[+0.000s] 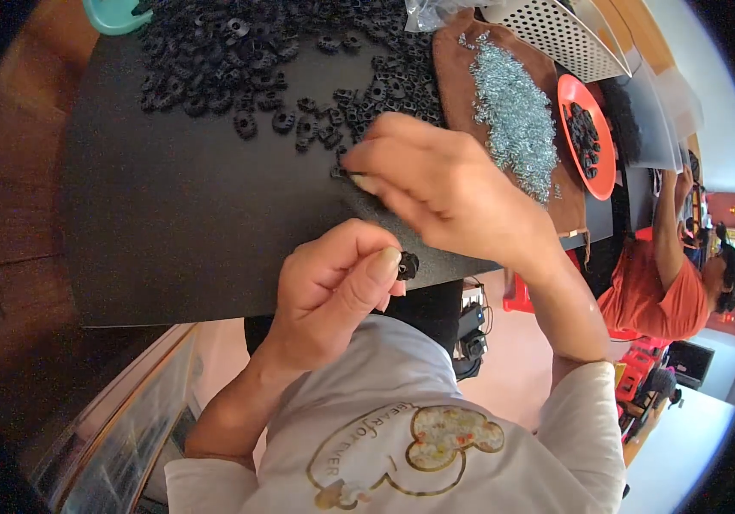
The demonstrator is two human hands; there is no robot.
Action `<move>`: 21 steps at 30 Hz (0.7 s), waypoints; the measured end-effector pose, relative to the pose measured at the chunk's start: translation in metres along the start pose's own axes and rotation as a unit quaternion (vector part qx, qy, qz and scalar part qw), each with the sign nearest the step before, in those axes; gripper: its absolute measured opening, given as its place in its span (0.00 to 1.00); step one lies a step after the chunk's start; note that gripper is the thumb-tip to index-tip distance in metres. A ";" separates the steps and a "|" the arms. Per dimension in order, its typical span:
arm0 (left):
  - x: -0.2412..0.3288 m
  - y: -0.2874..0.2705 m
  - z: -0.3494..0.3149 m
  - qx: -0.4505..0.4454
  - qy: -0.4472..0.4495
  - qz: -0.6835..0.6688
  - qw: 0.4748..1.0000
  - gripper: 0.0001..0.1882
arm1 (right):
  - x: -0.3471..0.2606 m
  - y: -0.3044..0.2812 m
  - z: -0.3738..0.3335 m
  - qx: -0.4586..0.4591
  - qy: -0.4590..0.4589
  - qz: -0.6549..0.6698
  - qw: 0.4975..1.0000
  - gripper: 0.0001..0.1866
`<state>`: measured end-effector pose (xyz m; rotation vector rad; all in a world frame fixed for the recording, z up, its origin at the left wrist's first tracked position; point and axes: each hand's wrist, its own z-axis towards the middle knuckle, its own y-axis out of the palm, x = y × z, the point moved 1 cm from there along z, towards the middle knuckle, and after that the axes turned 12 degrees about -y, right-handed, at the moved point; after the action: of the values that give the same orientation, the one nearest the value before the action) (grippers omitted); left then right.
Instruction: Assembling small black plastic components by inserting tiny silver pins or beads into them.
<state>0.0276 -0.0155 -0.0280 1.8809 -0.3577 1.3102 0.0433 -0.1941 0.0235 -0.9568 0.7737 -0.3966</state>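
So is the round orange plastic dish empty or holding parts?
Holding parts: the round orange plastic dish carries a small heap of black pieces near its middle.

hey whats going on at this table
A person sits at a black mat. Their left hand pinches one small black plastic part between thumb and fingers. Their right hand reaches to the edge of a big pile of the same black parts, fingertips down on the mat. Beside it lies a heap of small silver screws on a brown cloth, and an orange dish holding more black parts. Another person in an orange shirt works nearby.
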 end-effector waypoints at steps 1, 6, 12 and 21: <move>0.000 0.000 0.000 -0.003 0.003 0.003 1.000 0.11 | 0.000 0.004 0.006 -0.034 -0.010 -0.027 0.999 0.16; 0.002 0.000 -0.001 -0.002 -0.003 0.017 1.000 0.10 | -0.002 0.013 0.019 -0.106 -0.087 -0.155 0.978 0.16; 0.003 -0.001 -0.002 0.006 -0.016 0.024 1.000 0.10 | 0.001 0.020 0.020 -0.095 -0.076 -0.165 0.979 0.08; 0.005 0.003 -0.001 -0.010 -0.033 0.008 0.999 0.11 | -0.007 0.013 0.019 -0.123 -0.015 -0.192 0.974 0.09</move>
<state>0.0274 -0.0151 -0.0219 1.9107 -0.4191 1.2518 0.0522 -0.1719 0.0224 -1.3497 0.6165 -0.6309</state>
